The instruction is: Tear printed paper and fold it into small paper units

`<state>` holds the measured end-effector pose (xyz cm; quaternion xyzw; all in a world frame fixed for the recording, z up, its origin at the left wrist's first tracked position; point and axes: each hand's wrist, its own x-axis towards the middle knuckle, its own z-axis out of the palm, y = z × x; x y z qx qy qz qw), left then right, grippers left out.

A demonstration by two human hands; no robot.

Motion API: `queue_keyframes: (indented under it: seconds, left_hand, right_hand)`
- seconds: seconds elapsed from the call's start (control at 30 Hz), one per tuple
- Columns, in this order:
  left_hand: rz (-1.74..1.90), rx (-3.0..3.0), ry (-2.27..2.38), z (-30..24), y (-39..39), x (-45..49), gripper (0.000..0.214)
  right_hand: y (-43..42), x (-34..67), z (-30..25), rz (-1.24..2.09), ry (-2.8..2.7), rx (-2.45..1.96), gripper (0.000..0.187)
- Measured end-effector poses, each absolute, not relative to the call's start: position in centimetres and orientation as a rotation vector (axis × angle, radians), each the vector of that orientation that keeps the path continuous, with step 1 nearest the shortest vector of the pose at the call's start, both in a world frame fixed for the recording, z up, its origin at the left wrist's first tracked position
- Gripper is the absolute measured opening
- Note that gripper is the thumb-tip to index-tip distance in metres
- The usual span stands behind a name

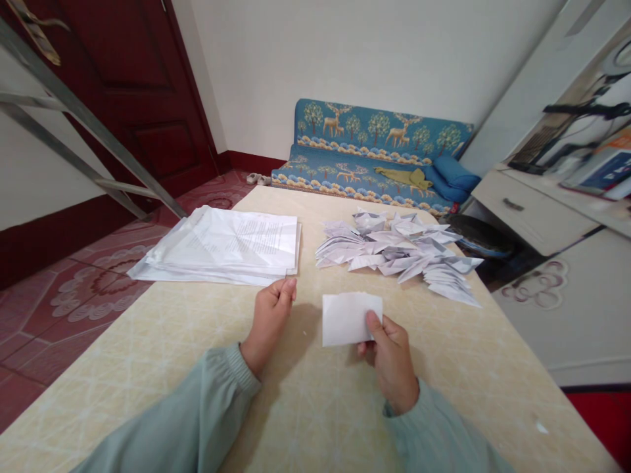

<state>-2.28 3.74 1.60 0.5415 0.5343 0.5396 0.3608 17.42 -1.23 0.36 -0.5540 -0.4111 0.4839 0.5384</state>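
My right hand (393, 358) pinches a small folded white paper (346, 322) by its right side, thumb on top and fingers beneath. The paper is rectangular, with a slightly uneven upper edge. To the left, my left hand (273, 315) is closed in a loose fist, thumb against the bent forefinger, and nothing shows in it. Just beyond that fist lies a stack of creased white sheets (227, 240), the top one printed with text. Past my right hand spreads a pile of pointed folded paper pieces (394, 246), some nested in rows.
The cream patterned table (296, 407) carries all the paper. A blue sofa (369, 164) with a deer print stands behind it. On the left are a metal ladder (93, 125) and a dark red door (128, 72). A white drawer desk (537, 210) is at right.
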Motion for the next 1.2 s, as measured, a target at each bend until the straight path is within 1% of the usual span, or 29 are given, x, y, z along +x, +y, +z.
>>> queue_keyframes:
  seconds: [0.1,0.2,0.27,0.4,0.57,0.7,0.77,0.97,1.2]
  left_hand:
    - [1.397,1.334,1.276,1.4,3.9,-2.5,0.038]
    - [1.267,1.396,1.028,1.0,3.6,-1.9,0.027]
    - [1.204,1.429,0.952,0.8,3.3,-1.4,0.027]
    - [1.191,1.512,1.024,0.5,3.0,-1.0,0.031]
    - [1.226,1.560,0.952,0.2,3.5,-1.1,0.025]
    - [1.233,1.546,0.901,-0.1,3.8,-1.2,0.019]
    - [1.228,1.517,0.896,-0.1,3.9,-1.3,0.020]
    - [1.203,1.595,0.909,0.1,3.9,-1.7,0.017]
    - [1.255,1.848,0.903,0.5,3.9,-2.0,0.009]
  right_hand:
    - [-1.0,17.8,0.5,1.140,-0.899,-1.308,0.040]
    - [-0.9,17.6,0.6,1.172,-0.907,-1.307,0.040]
    - [-0.9,17.5,0.6,1.181,-0.917,-1.309,0.041]
    - [-0.9,17.3,0.5,1.185,-0.939,-1.289,0.043]
    - [-0.9,17.3,0.5,1.173,-0.926,-1.241,0.043]
    - [-0.9,17.3,0.9,1.195,-0.920,-1.142,0.055]
    - [-1.0,17.3,1.2,1.225,-0.924,-1.083,0.058]
    - [-1.1,17.7,1.3,1.233,-0.920,-1.088,0.050]
    - [-0.8,18.4,1.4,1.201,-0.931,-1.122,0.033]
